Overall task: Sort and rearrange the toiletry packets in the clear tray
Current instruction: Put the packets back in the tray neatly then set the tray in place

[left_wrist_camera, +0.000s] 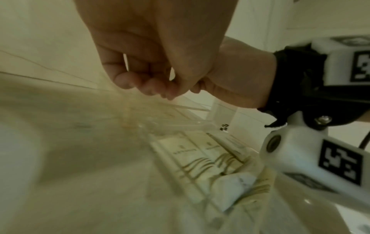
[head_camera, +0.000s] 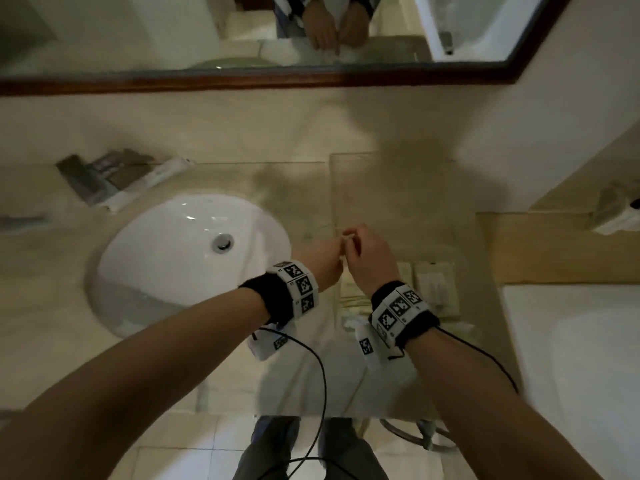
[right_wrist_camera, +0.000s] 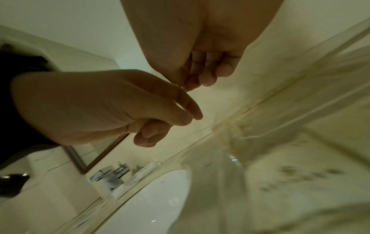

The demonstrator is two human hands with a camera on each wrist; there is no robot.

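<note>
Forearms fill the near edge of the head view, each w/ a black band & marker blocks. We take the sink (head_camera: 194,251) as landmark. Our left hand (head_camera: 323,259) and right hand (head_camera: 367,252) meet just right of the sink, over the near-left part of the clear tray (head_camera: 391,161), which sits on the counter right of the sink. Fingertips of both hands touch around something small & pale; we can't tell what it is. Toiletry packets (head_camera: 434,289) lie in the tray's near end, right of the sink, partly under the right wrist. Far-left of the sink: a dark/white bundle (head_camera: 114,178), not task stuff.

Left wrist view: left-hand fingers (left_wrist_camera: 144,85) curled, tips drawn together as in a pinch; what's pinched isn't clear. Below them, cream packets w/ printing, side by side in the tray, one crumpled white packet (left_wrist_camera: 236,185) nearer the camera.

Right wrist view: right-hand fingers curled toward the palm, left hand's tips against them; a thin edge maybe between, too blurry to say. Sink rim shows low.

Our read: mid-sort, hands busy w/ one small item above the tray. Next move prob. needs it laid flat beside the aligned packets w/o knocking the row.
</note>
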